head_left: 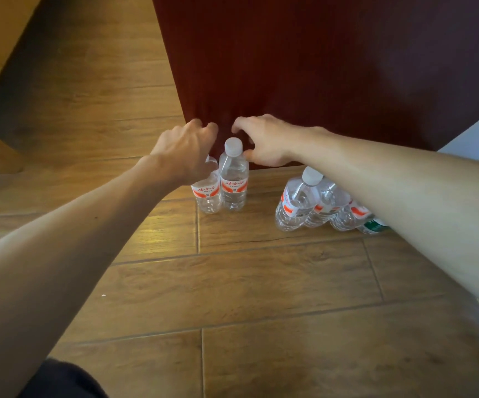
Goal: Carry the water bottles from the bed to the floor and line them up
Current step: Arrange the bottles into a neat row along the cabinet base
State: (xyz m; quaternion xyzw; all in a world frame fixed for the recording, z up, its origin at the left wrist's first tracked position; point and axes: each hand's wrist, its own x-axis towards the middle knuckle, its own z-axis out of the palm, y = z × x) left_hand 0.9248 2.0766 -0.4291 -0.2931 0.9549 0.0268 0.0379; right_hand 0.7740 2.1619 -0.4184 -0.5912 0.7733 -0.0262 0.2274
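- Two clear water bottles with red-and-white labels stand upright and touching on the wooden floor point(261, 282) at centre frame; the right-hand bottle point(234, 179) shows its white cap, while the left-hand bottle point(208, 193) has its top hidden behind a hand
- The left hand point(185, 152) hangs over the left-hand bottle with fingers curled; whether it grips the hidden cap cannot be told
- The right hand point(264, 142) sits just right of the capped bottle, fingers loosely curled round nothing, thumb tip close to the bottle's shoulder; the hands are apart, with the cap between them
- To the right, a row of bottles point(295, 205) stands partly under the right forearm; the rightmost one carries a green label point(374, 225)
- A dark red drape point(318, 67) fills the upper centre and right, its lower edge just behind the bottles
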